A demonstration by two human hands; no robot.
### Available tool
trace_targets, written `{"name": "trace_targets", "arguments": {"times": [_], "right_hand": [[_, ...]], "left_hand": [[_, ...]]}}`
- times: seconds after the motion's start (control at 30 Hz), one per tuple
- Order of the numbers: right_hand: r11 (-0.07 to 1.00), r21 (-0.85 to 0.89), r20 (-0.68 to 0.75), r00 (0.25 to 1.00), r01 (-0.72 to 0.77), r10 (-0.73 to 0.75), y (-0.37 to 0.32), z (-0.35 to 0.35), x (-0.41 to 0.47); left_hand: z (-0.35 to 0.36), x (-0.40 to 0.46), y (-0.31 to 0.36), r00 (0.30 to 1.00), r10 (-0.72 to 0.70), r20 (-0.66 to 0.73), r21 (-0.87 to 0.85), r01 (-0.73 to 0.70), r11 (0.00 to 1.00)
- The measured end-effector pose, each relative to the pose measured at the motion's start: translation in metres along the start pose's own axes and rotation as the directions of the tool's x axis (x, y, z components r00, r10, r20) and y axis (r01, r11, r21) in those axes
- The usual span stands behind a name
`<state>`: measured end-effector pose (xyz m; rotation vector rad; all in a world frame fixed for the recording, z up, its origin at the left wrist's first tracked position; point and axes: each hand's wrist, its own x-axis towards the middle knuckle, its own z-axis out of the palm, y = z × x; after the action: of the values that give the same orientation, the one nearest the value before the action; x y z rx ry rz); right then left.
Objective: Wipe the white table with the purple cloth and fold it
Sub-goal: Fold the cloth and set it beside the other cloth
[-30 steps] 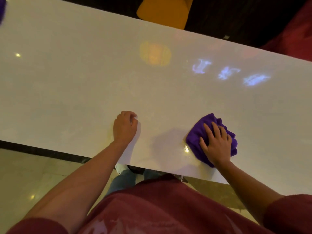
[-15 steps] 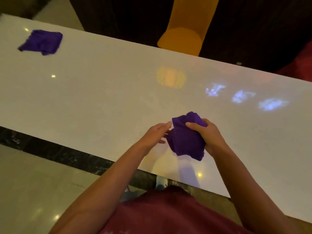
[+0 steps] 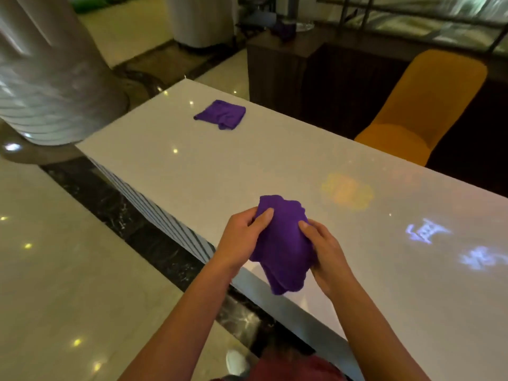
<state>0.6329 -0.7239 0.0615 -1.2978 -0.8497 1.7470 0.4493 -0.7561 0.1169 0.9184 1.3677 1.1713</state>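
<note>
The purple cloth (image 3: 283,243) is bunched up and lifted off the white table (image 3: 275,166), hanging over the table's near edge. My left hand (image 3: 242,237) grips its left side with the thumb on top. My right hand (image 3: 324,254) holds its right side, fingers curled into the fabric. A second purple cloth (image 3: 221,114) lies flat and folded far off at the table's left end.
An orange chair (image 3: 420,111) stands behind the table's far edge. A large ribbed grey column (image 3: 46,78) rises at the left. A dark wooden counter (image 3: 288,67) sits at the back. Glossy tiled floor (image 3: 68,270) runs along the table's near side.
My right hand lifted the cloth off the table where it was pressed flat. My left hand left the table and took hold of the cloth. The view swung left and up.
</note>
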Motion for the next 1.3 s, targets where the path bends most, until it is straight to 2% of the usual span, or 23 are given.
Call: {"name": "trace_targets", "arguments": {"times": [0.17, 0.37, 0.53, 0.63, 0.73, 0.8, 0.9, 1.0, 1.13, 1.23, 1.3], "right_hand": [[0.997, 0.049, 0.103, 0.993, -0.068, 0.062, 0.032, 0.092, 0.002], [0.915, 0.252, 0.233, 0.938, -0.314, 0.257, 0.046, 0.171, 0.028], [0.971, 0.114, 0.217, 0.959, -0.208, 0.180, 0.044, 0.222, 0.088], [0.997, 0.048, 0.149, 0.988, -0.054, 0.046, 0.046, 0.256, 0.133], [0.998, 0.003, 0.084, 0.994, 0.065, -0.065, 0.043, 0.301, 0.180], [0.989, -0.081, 0.064, 0.991, 0.126, -0.120, 0.039, 0.334, 0.208], [0.984, -0.106, 0.087, 0.987, 0.146, -0.137, 0.024, 0.379, 0.244], [0.980, -0.132, 0.056, 0.988, 0.151, -0.145, 0.003, 0.412, 0.270], [0.961, -0.223, -0.008, 0.985, 0.166, -0.172, -0.010, 0.442, 0.302], [0.870, -0.447, -0.056, 0.965, 0.207, -0.258, -0.009, 0.465, 0.327], [0.780, -0.601, -0.082, 0.958, 0.174, -0.276, -0.009, 0.484, 0.351]], "left_hand": [[-0.082, -0.010, 0.018, 0.993, 0.042, -0.110, -0.018, -0.044, 0.999], [-0.164, 0.016, 0.022, 0.972, -0.010, -0.233, -0.128, -0.021, 0.991], [-0.234, 0.076, 0.016, 0.958, -0.013, -0.285, -0.001, 0.013, 1.000], [-0.283, 0.127, 0.010, 0.931, -0.046, -0.361, 0.063, 0.073, 0.995], [-0.332, 0.169, 0.011, 0.892, -0.107, -0.439, 0.044, 0.140, 0.989], [-0.365, 0.192, 0.017, 0.911, -0.111, -0.396, 0.010, 0.125, 0.992], [-0.412, 0.226, 0.039, 0.976, -0.068, -0.208, -0.031, 0.062, 0.998], [-0.444, 0.266, 0.056, 0.997, -0.056, -0.045, 0.057, 0.059, 0.997], [-0.476, 0.330, 0.063, 0.997, -0.065, 0.048, 0.209, 0.054, 0.976], [-0.494, 0.386, 0.062, 0.986, -0.035, 0.163, 0.356, -0.026, 0.934], [-0.505, 0.430, 0.062, 0.974, 0.002, 0.226, 0.449, -0.106, 0.887]]}}
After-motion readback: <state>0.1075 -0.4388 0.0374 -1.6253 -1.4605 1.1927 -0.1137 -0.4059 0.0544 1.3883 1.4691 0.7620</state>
